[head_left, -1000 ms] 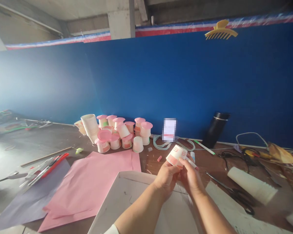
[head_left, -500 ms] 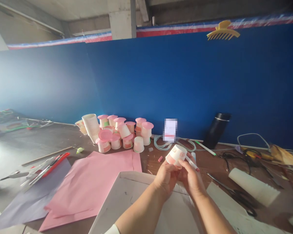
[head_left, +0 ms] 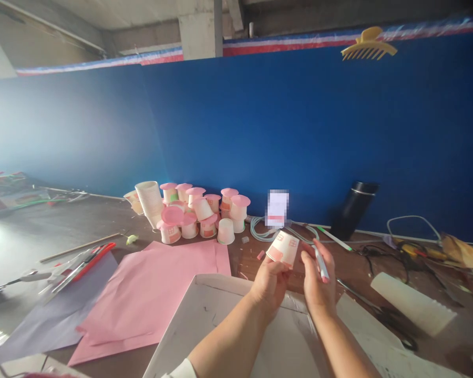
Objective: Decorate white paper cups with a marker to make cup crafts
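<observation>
An upside-down white paper cup (head_left: 284, 248) with red-drawn windows and a coloured patch is gripped near its rim by my left hand (head_left: 268, 286). Just to the right, my right hand (head_left: 318, 283) holds a white marker (head_left: 321, 264) with a red end between its fingers, apart from the cup. Below both hands lies a white cardboard box lid (head_left: 220, 325). On the table beyond my left hand rests a small pink marker cap (head_left: 261, 255).
Several decorated paper cups with pink discs (head_left: 205, 210) crowd the back, beside a stack of plain cups (head_left: 148, 202). Pink paper (head_left: 153, 294) lies left. A black bottle (head_left: 355, 210), scissors (head_left: 394, 320), a green marker (head_left: 335, 239) and a cup stack (head_left: 412, 302) are on the right.
My right hand has come away from the cup and moved right, with the marker still in its fingers. The left hand keeps hold of the cup. The view has shifted slightly.
</observation>
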Available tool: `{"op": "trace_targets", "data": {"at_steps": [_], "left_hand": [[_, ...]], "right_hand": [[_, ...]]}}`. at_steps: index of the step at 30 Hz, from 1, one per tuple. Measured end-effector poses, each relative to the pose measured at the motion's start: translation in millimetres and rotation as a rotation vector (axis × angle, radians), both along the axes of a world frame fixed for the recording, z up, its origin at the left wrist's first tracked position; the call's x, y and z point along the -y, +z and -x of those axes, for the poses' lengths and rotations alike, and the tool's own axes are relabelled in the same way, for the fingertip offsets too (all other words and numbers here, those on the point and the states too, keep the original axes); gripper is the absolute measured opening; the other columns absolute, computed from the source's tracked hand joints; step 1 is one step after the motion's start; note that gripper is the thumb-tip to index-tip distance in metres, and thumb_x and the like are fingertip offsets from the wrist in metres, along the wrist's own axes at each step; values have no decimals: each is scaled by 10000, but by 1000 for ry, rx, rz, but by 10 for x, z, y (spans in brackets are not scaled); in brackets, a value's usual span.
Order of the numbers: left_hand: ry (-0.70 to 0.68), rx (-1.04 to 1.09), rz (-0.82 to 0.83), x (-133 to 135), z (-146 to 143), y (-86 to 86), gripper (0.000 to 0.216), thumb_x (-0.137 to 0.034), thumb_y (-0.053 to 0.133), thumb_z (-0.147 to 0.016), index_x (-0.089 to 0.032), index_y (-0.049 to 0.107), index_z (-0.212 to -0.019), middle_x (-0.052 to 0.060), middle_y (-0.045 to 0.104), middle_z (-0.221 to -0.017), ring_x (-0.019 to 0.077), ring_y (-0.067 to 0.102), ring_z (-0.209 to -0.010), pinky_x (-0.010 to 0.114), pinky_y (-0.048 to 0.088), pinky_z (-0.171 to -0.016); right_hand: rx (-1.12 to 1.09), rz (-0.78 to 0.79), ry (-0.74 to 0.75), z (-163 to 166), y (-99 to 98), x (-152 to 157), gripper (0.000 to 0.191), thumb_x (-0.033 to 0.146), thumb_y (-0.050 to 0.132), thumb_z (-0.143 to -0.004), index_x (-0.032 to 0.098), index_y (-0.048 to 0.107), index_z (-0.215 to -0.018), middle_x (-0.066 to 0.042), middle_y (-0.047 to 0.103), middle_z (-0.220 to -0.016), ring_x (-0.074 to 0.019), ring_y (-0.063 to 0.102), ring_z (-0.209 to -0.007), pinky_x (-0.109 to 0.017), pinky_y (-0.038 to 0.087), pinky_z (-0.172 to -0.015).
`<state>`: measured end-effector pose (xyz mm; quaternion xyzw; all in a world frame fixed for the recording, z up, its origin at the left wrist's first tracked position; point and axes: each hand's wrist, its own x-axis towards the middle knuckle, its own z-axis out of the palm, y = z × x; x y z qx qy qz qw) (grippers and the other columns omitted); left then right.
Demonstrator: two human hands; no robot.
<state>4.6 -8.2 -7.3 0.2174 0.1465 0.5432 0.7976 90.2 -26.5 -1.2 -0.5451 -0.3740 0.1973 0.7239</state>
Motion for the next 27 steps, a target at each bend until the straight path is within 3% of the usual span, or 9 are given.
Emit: {"op": "trace_targets", "data": {"at_steps": [3,6,9,14,18,27], "left_hand": [[60,-27,36,-37,-4,-35,407,-2,594,-580,-157,622,-956,29,634,-919,133,562,-850,220,418,-741],[71,-20,49,-57,-7,-56,406,-9,600,-587,-169,596,-961,28,627,-933,139,562,-885,227,415,-770],[81,-14,44,-60,-7,-52,390,-24,615,-598,-165,585,-960,33,623,-921,135,560,-865,234,409,-782],[83,-47,27,-43,8,-4,376,-44,621,-598,-150,610,-958,35,616,-886,144,553,-857,242,392,-793],[42,-31,-79,-40,15,2,458,-50,587,-628,-152,599,-1075,54,620,-975,163,545,-952,253,374,-833],[45,-58,-146,-44,22,14,482,-78,590,-632,-156,610,-1108,70,632,-1013,197,540,-1013,305,353,-922]], "right_hand": [[230,4,-172,-58,40,57,470,414,529,-850,242,529,-1288,-85,598,-1195,-251,568,-1051,-441,423,-945],[485,-118,-129,-83,55,121,340,380,525,-863,246,619,-1161,-85,563,-1284,-272,534,-1119,-483,385,-998],[624,-137,-56,-66,61,160,225,357,554,-850,259,661,-1022,-66,580,-1274,-268,541,-1115,-487,369,-1021],[557,-138,-91,0,93,164,245,378,542,-860,237,637,-1037,-87,649,-1081,-242,600,-987,-437,461,-909],[543,-168,-144,15,85,148,235,341,570,-853,184,616,-1021,-86,650,-953,-208,624,-858,-367,506,-776],[580,-176,-149,23,85,135,226,321,588,-845,164,617,-1006,-95,663,-928,-200,642,-825,-345,516,-738]]}}
